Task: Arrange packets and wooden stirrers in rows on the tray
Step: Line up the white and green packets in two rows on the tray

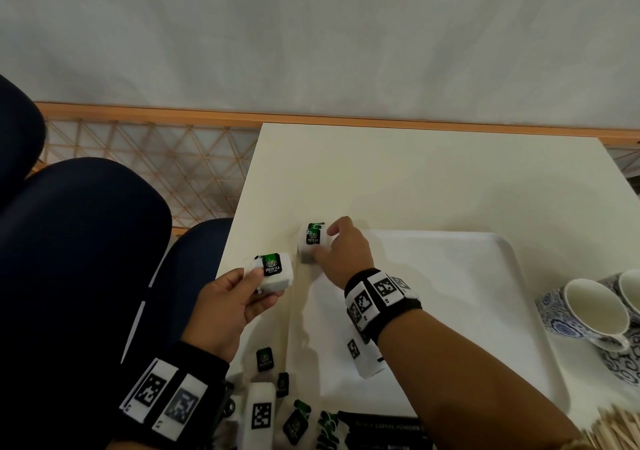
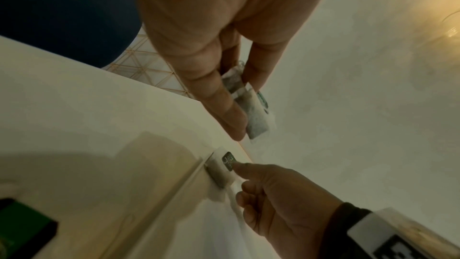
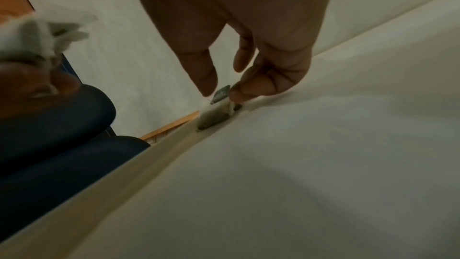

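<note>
Packets of green tea sit in both my hands: right fingers [image 1: 334, 230] pinch one packet [image 1: 312, 238] at the white tray [image 1: 450, 276]'s far-left corner, left fingers [image 1: 254, 274] clamp another packet [image 1: 273, 271] above the cream desk [image 1: 415, 179]; beyond, a plain pale wall [image 1: 311, 34], blue chairs [image 1: 79, 235] left

Black wristbands [image 1: 381, 297] bearing white, seemingly square-coded tags.
</note>
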`<state>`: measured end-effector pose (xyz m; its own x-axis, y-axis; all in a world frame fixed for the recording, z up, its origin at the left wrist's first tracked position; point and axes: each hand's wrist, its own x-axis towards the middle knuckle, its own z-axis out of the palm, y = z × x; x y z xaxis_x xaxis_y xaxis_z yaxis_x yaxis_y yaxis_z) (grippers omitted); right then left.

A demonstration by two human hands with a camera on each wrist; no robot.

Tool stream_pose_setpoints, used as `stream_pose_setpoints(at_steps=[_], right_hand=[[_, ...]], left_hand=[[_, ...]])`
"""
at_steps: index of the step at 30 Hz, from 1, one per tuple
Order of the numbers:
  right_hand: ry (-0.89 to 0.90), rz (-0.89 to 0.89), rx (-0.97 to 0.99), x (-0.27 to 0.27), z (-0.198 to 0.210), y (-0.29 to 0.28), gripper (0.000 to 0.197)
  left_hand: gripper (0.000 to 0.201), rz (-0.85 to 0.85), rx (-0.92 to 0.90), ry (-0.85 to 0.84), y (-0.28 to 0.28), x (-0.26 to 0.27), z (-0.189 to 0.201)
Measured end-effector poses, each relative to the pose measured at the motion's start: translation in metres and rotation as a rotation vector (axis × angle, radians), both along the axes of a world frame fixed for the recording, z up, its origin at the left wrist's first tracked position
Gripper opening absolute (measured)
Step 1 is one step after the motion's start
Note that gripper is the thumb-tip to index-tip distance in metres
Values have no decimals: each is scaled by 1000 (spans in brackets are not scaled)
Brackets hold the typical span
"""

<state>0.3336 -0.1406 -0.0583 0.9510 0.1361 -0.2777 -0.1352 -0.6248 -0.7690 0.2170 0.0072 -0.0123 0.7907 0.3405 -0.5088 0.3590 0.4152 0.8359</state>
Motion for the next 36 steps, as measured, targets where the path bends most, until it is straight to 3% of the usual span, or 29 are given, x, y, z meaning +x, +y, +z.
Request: stream_pose_setpoints(at_steps=[2,5,7,12,15,18,23,30,36], right_hand=[[-21,58,102,-6,11,-1,25],[149,237,338,-17,31,-3,41],[203,332,381,-22,38,-5,33],[118,358,300,-24,25,-9,14],[81,301,231,-19,16,-16,18],[-4,278,11,-9,9,-19,26],[-31,298,-166,4,-2,-11,24],[-10,147,-171,14,-4,-5,19],[37,112,-184,14,-4,-2,37]], left_hand=[[15,-7,14,-6,0,4,0],[14,1,83,-35,-1,9,0],[13,2,140,-52,-3,12,-1],[13,16,227,-23,-8,16,-4],[8,41,232,0,-6,15,-7],[8,53,238,26,-2,12,-8],[7,44,235,32,-1,9,-7],[8,28,218,35,-1,7,-5],[10,-5,182,48,-3,9,-5]])
